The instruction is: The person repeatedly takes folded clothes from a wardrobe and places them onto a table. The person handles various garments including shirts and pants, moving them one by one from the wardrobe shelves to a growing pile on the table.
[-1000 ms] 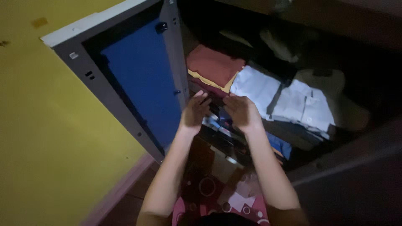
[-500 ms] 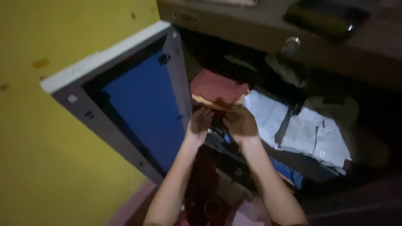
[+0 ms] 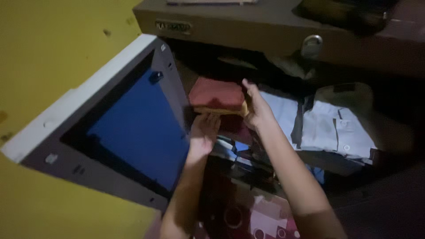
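While we have both hands on the small stack of folded clothes (image 3: 217, 96) — dark red piece on top, yellow one under it — it sits at the left end of the cupboard shelf (image 3: 310, 156), just beside the open door (image 3: 133, 128). Our left hand (image 3: 203, 132) is flat and open under the stack's front edge, palm up, touching it. Our right hand (image 3: 256, 108) is pressed against the stack's right side, fingers stretched up along it; we can't tell whether the thumb actually clamps anything, so call it bracing, not a firm grip.

Risks as we judge them:
- Stack is held from below and one side only. If it tilts left, the top red piece could slide off toward the door.
- The yellow layer is thin and could slip out separately if the hands squeeze unevenly.
- The pale folded shirts (image 3: 323, 126) lie just right of the stack — a wrist or forearm brushing them could drag them out of shape or off the shelf edge.
- Light is poor; edges are hard to read, which makes a bad hold more likely.

Surroundings: grey metal cupboard with a blue inner door panel, more dark clothes below the shelf, a round lock knob (image 3: 312, 44) on the top rail, yellow wall (image 3: 53, 48) at left.
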